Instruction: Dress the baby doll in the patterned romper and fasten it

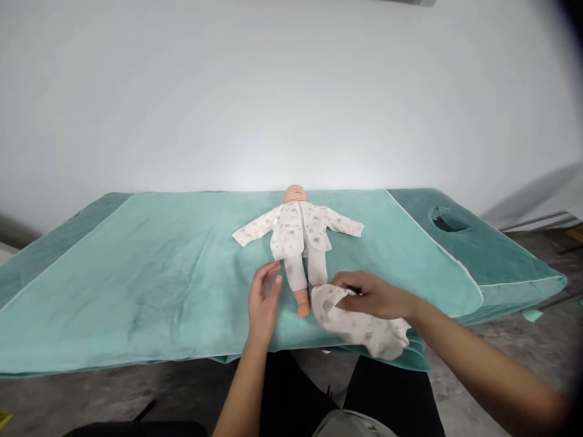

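Note:
A baby doll lies on its back on a teal towel, head toward the wall, dressed in a white printed jacket and white leggings. My left hand hovers open just left of the doll's legs, fingers apart, holding nothing. My right hand is closed on a white printed garment, pinching its open end at the doll's foot on the right side. The rest of the garment trails over the towel's near edge. The doll's other bare foot shows between my hands.
The towel covers a teal padded massage table with a face hole at its right end. A plain white wall stands behind. Grey floor lies to the right and below; my dark trousers show at the bottom.

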A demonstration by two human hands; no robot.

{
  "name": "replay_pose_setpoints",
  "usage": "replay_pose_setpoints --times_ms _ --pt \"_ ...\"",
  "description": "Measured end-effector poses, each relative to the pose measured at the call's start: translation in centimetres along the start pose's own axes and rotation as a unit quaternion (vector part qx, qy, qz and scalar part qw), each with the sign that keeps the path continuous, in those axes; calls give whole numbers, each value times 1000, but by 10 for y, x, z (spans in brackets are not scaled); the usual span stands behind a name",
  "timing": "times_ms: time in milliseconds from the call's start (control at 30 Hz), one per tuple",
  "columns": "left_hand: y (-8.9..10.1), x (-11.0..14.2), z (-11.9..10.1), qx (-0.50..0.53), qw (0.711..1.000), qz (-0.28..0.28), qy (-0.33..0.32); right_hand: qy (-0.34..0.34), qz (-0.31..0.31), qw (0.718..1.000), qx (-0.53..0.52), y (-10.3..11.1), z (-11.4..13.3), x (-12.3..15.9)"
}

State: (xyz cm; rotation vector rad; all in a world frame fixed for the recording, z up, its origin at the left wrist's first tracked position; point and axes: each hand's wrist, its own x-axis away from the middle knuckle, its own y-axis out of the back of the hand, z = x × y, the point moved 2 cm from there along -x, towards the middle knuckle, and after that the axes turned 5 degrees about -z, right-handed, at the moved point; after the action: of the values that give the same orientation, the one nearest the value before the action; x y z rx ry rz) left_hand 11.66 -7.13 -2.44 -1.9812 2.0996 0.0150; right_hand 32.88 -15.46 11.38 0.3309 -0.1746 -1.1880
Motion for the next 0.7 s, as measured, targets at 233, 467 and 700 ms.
replay_pose_setpoints --times_ms 233,467,700 --pt "-16 59 -57 68 981 92 154 37 -51 995 -74 -22 -12 -21" --pt "-5 44 -62 232 955 -47 179 -74 301 950 -33 -37 -23 1" --pt "-22 64 -55 74 934 272 221 -82 -26 983 -163 -28 -24 4"
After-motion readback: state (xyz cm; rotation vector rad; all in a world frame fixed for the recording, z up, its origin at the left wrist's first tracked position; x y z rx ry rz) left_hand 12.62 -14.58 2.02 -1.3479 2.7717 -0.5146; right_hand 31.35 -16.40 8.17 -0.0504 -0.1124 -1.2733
